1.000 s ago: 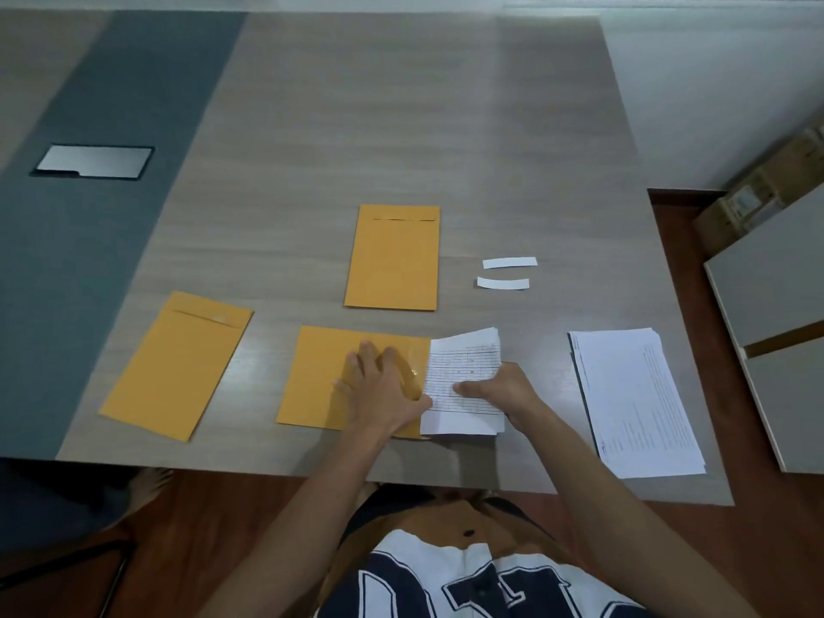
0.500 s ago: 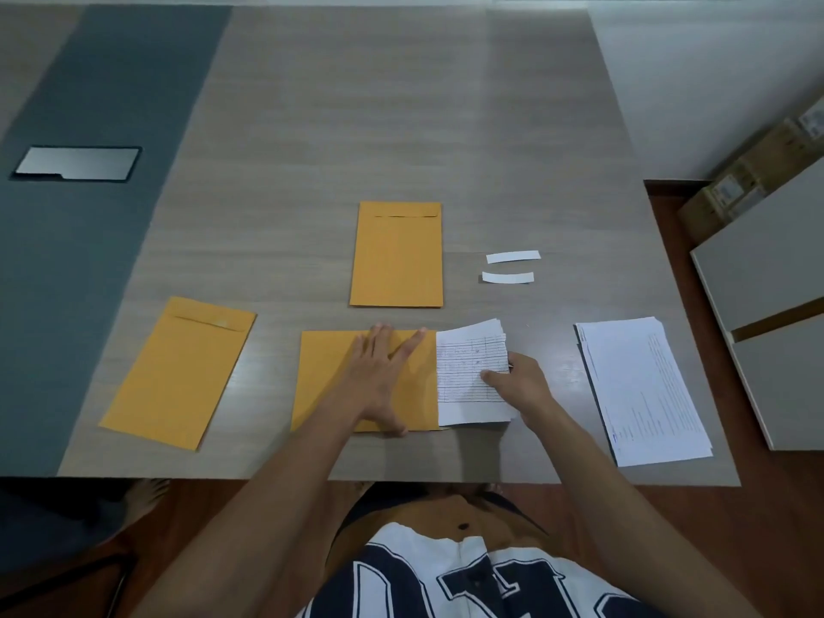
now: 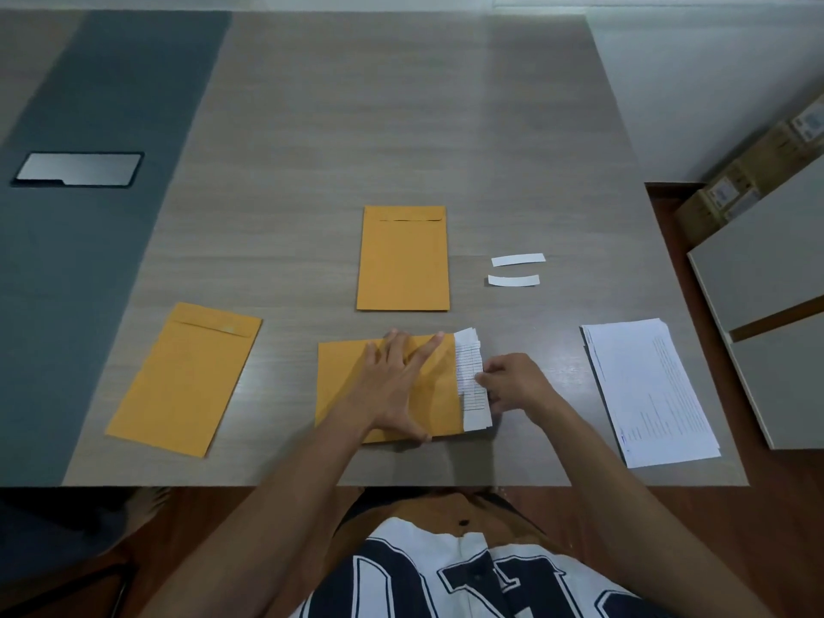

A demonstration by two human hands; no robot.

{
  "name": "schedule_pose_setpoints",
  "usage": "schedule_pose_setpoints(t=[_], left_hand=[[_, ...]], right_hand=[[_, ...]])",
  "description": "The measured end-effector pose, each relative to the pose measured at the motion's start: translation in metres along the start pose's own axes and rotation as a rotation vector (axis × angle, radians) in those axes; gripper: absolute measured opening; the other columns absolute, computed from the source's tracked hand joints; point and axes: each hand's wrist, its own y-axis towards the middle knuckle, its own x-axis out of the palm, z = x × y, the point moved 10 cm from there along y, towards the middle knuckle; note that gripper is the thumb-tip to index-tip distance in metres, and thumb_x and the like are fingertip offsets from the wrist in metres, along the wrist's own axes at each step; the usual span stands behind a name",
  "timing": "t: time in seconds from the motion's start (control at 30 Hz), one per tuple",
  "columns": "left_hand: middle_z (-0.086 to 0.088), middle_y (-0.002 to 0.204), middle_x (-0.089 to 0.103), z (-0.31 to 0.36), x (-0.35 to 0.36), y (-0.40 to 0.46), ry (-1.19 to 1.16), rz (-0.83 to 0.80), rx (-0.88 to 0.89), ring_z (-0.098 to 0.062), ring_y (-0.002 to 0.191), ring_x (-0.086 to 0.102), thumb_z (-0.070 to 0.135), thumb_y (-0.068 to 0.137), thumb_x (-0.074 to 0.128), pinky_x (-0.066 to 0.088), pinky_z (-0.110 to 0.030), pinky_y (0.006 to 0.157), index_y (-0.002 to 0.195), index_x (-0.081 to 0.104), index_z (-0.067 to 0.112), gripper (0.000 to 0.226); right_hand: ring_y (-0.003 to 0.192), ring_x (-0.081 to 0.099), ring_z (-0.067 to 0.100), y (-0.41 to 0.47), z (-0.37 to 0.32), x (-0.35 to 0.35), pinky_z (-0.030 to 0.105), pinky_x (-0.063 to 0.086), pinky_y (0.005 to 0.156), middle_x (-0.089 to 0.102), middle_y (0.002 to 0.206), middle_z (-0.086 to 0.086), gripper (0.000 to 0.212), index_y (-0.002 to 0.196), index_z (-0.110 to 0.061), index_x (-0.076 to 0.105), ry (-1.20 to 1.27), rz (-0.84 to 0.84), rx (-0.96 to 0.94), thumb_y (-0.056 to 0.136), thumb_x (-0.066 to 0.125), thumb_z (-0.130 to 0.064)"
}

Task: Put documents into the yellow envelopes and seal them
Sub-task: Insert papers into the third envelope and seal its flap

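Left hand (image 3: pixel 392 385) flat on envelope (image 3: pixel 343 385), right hand (image 3: pixel 512 385) pinching document (image 3: pixel 470 376)

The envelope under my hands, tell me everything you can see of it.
The yellow envelope is flat kraft-looking paper, lying crosswise near the table's front edge, its opening toward the right. A folded printed document sticks out of that end, only a narrow strip showing. The left hand presses flat on it with fingers spread; the right hand pinches the document's outer edge. Its flap cannot be made out.

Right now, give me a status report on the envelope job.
Left hand flat on near envelope. Right hand pinching folded document, partly inside. Nothing blocking.
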Motion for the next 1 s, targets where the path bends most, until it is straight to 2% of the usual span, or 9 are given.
schedule_pose_setpoints(t=[0.1, 0.23, 0.37, 0.53, 0.63, 0.7, 0.77, 0.87, 1.0], left_hand=[[-0.02, 0.154, 0.015, 0.009, -0.003, 0.001, -0.009, 0.022, 0.028, -0.039, 0.146, 0.007, 0.08, 0.044, 0.072, 0.017, -0.061, 0.112, 0.146, -0.027, 0.04, 0.148], [-0.021, 0.153, 0.017, 0.014, -0.006, 0.002, -0.018, 0.042, 0.041, -0.039, 0.146, 0.008, 0.081, 0.045, 0.071, 0.018, -0.062, 0.112, 0.148, -0.025, 0.039, 0.147], [-0.021, 0.154, 0.015, 0.013, -0.008, 0.001, -0.014, 0.05, 0.035, -0.039, 0.146, 0.007, 0.081, 0.046, 0.07, 0.017, -0.062, 0.113, 0.147, -0.025, 0.039, 0.145], [-0.02, 0.157, 0.008, 0.006, -0.001, 0.002, 0.029, 0.019, 0.011, -0.038, 0.147, 0.0, 0.078, 0.05, 0.072, 0.014, -0.062, 0.114, 0.149, -0.017, 0.04, 0.139], [-0.018, 0.159, -0.003, -0.007, 0.012, 0.004, 0.086, -0.048, -0.038, -0.039, 0.147, -0.008, 0.077, 0.052, 0.072, 0.009, -0.064, 0.114, 0.15, -0.005, 0.04, 0.13], [-0.014, 0.16, -0.009, -0.009, 0.017, 0.005, 0.104, -0.073, -0.054, -0.038, 0.147, -0.012, 0.079, 0.051, 0.072, 0.008, -0.065, 0.114, 0.151, 0.004, 0.037, 0.127], [-0.007, 0.161, -0.012, -0.002, 0.015, 0.01, 0.11, -0.064, -0.04, -0.033, 0.147, -0.013, 0.08, 0.053, 0.069, 0.01, -0.065, 0.113, 0.15, 0.015, 0.031, 0.121], [-0.003, 0.163, -0.002, 0.012, 0.003, 0.022, 0.099, 0.009, -0.025, -0.024, 0.15, -0.005, 0.072, 0.069, 0.065, 0.014, -0.055, 0.117, 0.145, 0.032, 0.019, 0.098], [-0.004, 0.159, 0.019, 0.026, 0.0, 0.037, 0.063, 0.039, -0.019, -0.024, 0.147, 0.014, 0.051, 0.074, 0.075, 0.026, -0.046, 0.114, 0.148, 0.029, 0.025, 0.091]], right_hand=[[0.069, 0.07, 0.023, -0.004, -0.004, 0.015, 0.03, 0.058, 0.054, 0.068, 0.081, 0.013, 0.014, 0.097, 0.004, 0.065, 0.079, -0.102, 0.018, 0.093, 0.063, -0.009], [0.082, 0.071, 0.031, -0.001, -0.007, 0.028, 0.042, 0.062, 0.071, 0.07, 0.095, 0.018, 0.016, 0.103, 0.001, 0.068, 0.085, -0.171, 0.006, 0.093, 0.061, -0.011], [0.075, 0.072, 0.027, 0.003, -0.008, 0.022, 0.036, 0.062, 0.064, 0.07, 0.091, 0.015, 0.011, 0.096, -0.002, 0.07, 0.067, -0.154, 0.006, 0.092, 0.063, -0.01], [0.074, 0.073, 0.028, 0.004, -0.012, 0.028, 0.038, 0.062, 0.068, 0.071, 0.09, 0.018, 0.01, 0.094, 0.0, 0.071, 0.07, -0.18, -0.025, 0.091, 0.065, -0.008], [0.068, 0.073, 0.023, 0.01, -0.015, 0.012, 0.034, 0.062, 0.064, 0.072, 0.083, 0.014, 0.01, 0.092, -0.004, 0.072, -0.004, -0.019, -0.122, 0.086, 0.073, -0.012], [0.073, 0.07, 0.019, 0.013, -0.022, -0.003, 0.034, 0.06, 0.073, 0.072, 0.081, 0.008, 0.013, 0.093, -0.008, 0.075, -0.177, 0.147, -0.274, 0.084, 0.075, -0.017], [0.078, 0.066, 0.016, 0.013, -0.026, -0.002, 0.033, 0.056, 0.081, 0.072, 0.082, 0.005, 0.015, 0.095, -0.009, 0.075, -0.322, 0.188, -0.365, 0.083, 0.075, -0.02], [0.081, 0.061, 0.017, 0.013, -0.03, 0.004, 0.035, 0.054, 0.082, 0.066, 0.086, 0.003, 0.019, 0.102, -0.01, 0.071, -0.424, 0.203, -0.427, 0.085, 0.072, -0.018], [0.09, 0.059, 0.021, 0.012, -0.034, 0.005, 0.033, 0.051, 0.084, 0.059, 0.099, 0.006, 0.035, 0.122, -0.014, 0.063, -0.45, 0.246, -0.455, 0.087, 0.07, -0.016]])
